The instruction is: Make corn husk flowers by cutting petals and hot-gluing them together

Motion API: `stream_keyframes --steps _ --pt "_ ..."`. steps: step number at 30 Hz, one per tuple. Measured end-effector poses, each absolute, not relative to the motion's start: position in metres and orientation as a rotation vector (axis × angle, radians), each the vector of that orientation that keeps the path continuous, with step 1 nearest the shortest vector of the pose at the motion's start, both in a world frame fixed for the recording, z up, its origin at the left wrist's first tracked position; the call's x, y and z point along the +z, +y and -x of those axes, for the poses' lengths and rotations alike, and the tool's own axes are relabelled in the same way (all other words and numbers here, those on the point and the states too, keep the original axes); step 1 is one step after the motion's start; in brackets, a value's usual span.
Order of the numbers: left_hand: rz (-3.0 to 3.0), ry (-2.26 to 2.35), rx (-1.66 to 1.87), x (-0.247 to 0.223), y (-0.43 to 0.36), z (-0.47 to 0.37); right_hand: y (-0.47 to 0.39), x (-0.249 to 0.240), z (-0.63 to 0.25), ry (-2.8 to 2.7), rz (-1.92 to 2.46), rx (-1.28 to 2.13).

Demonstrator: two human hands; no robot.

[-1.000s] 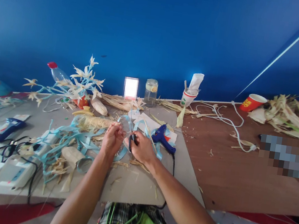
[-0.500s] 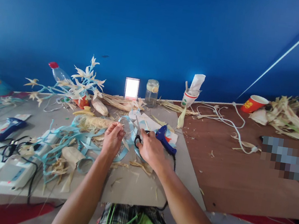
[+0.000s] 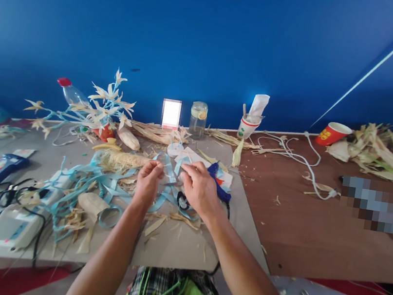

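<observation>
Above the table (image 3: 166, 249), the left hand (image 3: 148, 179) is hovering beside blue ribbon (image 3: 157, 204), its thumb and forefinger pressing together; anything they are pinching is too fine to tell. Near it, the right hand (image 3: 200, 187) is curving its fingers inward, and whether they are gripping something cannot be told. Scissors (image 3: 183, 200) are lying just below the right hand, their black handles showing. Beside that hand, a glue gun (image 3: 224, 192) is resting, partly hidden.
</observation>
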State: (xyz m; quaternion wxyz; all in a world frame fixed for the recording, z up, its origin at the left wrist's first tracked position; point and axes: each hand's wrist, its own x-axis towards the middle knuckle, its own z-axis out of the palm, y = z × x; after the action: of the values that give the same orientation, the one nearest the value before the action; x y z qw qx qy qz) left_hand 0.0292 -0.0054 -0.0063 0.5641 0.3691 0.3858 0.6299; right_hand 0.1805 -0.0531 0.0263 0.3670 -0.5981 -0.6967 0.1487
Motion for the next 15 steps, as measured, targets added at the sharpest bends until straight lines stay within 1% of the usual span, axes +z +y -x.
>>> stream_keyframes --steps 3,6,10,15 --pt "-0.962 0.938 1.415 -0.01 -0.006 -0.029 -0.046 0.019 -0.175 -1.618 1.255 0.504" --pt "-1.017 0.947 1.369 -0.015 -0.006 -0.029 -0.04 0.008 -0.166 -1.486 1.151 0.726" --pt "-1.054 0.928 1.321 -0.02 -0.006 -0.03 -0.037 0.001 -0.157 -1.349 1.145 0.893" --pt "-1.108 0.926 1.282 -0.019 -0.008 -0.032 -0.037 0.004 -0.157 -1.291 1.214 0.941"
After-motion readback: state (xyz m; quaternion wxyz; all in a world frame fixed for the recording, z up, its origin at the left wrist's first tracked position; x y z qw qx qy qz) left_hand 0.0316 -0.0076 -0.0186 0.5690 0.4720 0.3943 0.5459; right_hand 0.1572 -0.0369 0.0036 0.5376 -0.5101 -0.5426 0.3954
